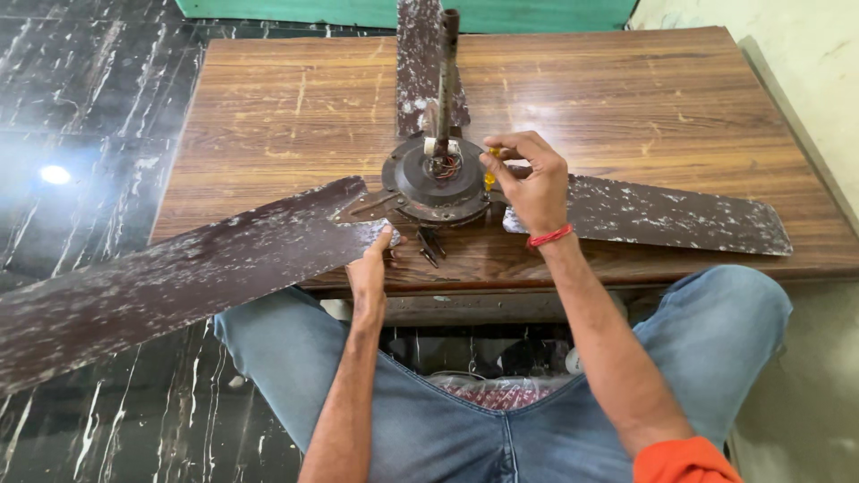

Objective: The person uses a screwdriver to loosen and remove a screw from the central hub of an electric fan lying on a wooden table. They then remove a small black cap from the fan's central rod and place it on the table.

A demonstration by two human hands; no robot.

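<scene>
A: What lay nearest the camera?

B: The person's knees in blue jeans (429, 420), drawn up to the front edge of a low wooden table (268, 116). An orange sleeve (682, 463) showed at the lower right. Between the legs, under the table, sat a reddish patterned item, too hidden to identify.

A: State of the left hand?

B: The left hand (369, 268) rested at the table's front edge, fingers curled loosely and the fingertips pressing on the root of the left fan blade (170, 277). It gripped nothing. A pair of dark pliers (430, 244) lay on the table just beside it.

A: And the right hand?

B: The right hand (530, 183), a red thread band (548, 236) at its wrist, was closed around a yellow-handled screwdriver (489, 170). The tool stood nearly upright at the right rim of the motor housing (437, 182). Its tip was hidden.

A: Where was the ceiling fan?

B: The ceiling fan (420, 192) lay on the table near the middle of the front half. Its down rod (446, 76) rose from the hub, with exposed wires (445, 165) at the base. The right blade (671, 215) lay across the tabletop; the left blade overhung the table above the dark marble floor (80, 107). A third blade (416, 63) pointed away, toward a green surface (501, 13) at the far edge.
</scene>
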